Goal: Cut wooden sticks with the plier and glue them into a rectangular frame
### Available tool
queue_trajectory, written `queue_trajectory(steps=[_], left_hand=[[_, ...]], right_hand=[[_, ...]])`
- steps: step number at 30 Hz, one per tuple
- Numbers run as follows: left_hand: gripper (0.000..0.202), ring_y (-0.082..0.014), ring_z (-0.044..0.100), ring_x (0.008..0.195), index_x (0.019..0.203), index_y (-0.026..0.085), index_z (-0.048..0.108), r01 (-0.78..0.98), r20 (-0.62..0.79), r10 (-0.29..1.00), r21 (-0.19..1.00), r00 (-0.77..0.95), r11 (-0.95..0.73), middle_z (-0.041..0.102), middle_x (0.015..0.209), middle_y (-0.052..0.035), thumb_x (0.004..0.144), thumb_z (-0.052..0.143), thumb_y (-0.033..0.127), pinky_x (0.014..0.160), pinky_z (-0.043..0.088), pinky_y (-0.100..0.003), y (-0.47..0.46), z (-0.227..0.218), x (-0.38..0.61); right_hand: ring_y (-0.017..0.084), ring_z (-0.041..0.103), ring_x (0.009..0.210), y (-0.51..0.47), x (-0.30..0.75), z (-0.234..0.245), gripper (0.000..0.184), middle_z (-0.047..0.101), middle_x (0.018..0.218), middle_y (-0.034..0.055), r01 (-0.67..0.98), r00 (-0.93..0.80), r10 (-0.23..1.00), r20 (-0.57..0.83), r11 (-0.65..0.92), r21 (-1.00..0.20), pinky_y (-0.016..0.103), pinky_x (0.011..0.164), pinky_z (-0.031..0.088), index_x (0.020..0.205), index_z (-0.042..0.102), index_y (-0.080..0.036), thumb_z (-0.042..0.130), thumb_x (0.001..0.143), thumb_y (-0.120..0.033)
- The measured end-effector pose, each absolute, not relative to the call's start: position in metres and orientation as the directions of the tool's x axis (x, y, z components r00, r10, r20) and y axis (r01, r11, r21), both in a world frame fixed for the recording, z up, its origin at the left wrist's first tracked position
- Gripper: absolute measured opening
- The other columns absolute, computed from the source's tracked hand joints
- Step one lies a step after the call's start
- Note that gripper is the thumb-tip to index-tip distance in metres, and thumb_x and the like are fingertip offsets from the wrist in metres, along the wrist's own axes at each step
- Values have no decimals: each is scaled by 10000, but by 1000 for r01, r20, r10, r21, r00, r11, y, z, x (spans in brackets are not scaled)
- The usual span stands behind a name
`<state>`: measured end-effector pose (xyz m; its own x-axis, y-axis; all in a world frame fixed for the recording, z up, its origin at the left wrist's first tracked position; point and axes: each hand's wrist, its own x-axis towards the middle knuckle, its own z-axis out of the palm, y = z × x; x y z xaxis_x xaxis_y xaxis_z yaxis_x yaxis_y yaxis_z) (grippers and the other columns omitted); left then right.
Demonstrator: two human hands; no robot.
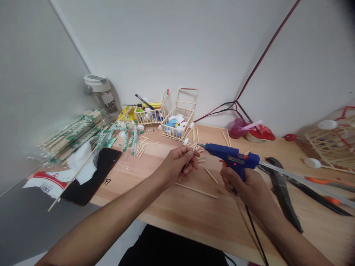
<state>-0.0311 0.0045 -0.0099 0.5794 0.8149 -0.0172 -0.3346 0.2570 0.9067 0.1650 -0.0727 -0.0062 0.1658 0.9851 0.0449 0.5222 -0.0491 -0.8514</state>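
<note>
Trailing out at the bottom of the frame, a black cord [253, 231], best kept clear of the wrist so as not to drag on the aim. Just above, right of centre, right hand [251, 188] wrapped around the handle of a blue glue gun [222, 150], thumb across the near side of the grip, barrel almost level and pointing left. Probably wise to hold the nozzle [201, 145] steady and squeeze gently, for a small bead only. Lying crosswise on the table [180, 210] at lower centre, a long thin stick [196, 190]; a little beyond, a short stick [211, 175]. At mid-frame, left hand [179, 162], reaching in from the lower left, thumb and forefinger brought together, other fingers curled under; cannot tell about anything inside the pinch. Tip just beside those fingertips, so worth keeping hot metal off the skin. Past the hands, a scatter of cut sticks [201, 161]; then, at upper centre, a loaded stick cart [170, 132] and, to its left, another cart [148, 119], both near the pale wall [155, 44].
</note>
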Motion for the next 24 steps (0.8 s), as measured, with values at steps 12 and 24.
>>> queue_trajectory(steps=[12,24], left_hand=[[230,-12,343,388,890,124,561,-331,-24,813,906,582,264,589,639,6,880,551,354,381,172,-154,3,-8,-32],[247,-16,337,389,882,134,562,-324,-28,817,910,576,260,593,641,10,867,562,381,386,181,-158,3,-8,-32]], right_hand=[[118,412,472,-73,165,-3,470,442,511,-13,506,133,991,-31,-95,-857,252,457,325,592,441,-203,472,834,-605],[127,425,483,-73,166,-6,468,450,520,-4,469,142,989,-30,-94,-878,257,458,333,607,456,-201,485,835,-609]])
